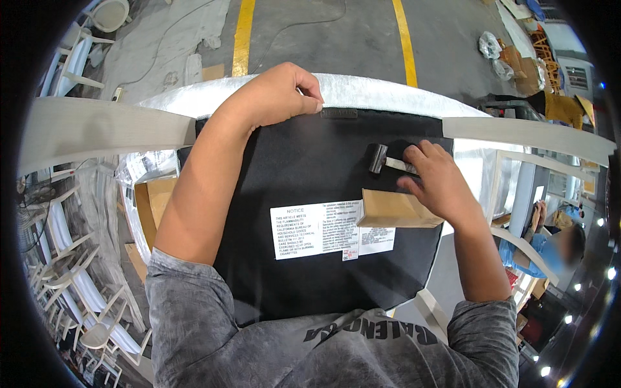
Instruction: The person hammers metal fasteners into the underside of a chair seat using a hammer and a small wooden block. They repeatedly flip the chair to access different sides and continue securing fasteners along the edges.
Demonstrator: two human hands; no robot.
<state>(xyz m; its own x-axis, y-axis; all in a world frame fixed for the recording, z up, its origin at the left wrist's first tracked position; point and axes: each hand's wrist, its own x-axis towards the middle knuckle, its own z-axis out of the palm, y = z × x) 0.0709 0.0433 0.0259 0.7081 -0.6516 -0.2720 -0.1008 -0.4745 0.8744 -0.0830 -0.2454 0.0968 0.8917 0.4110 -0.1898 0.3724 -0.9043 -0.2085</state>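
In front of me lies the black cloth underside [310,284] of an upturned piece of furniture. My left hand [278,94] is at its far edge, thumb and fingers pinched together by the left end of a small dark label [339,113]. What the fingertips hold, if anything, is too small to tell. A hammer [379,160] with a dark metal head rests over the right part of the cloth. My right hand [433,173] has its fingers curled over the hammer's handle, the thumb stretched toward an open cardboard box [398,210].
Pale wooden legs [110,134] stick out left, with another leg [524,137] at right. White printed labels [301,231] lie on the cloth beside the box. Chair frames [90,291] stand at far left. Another person [550,252] is at right. Yellow floor lines [243,39] run beyond.
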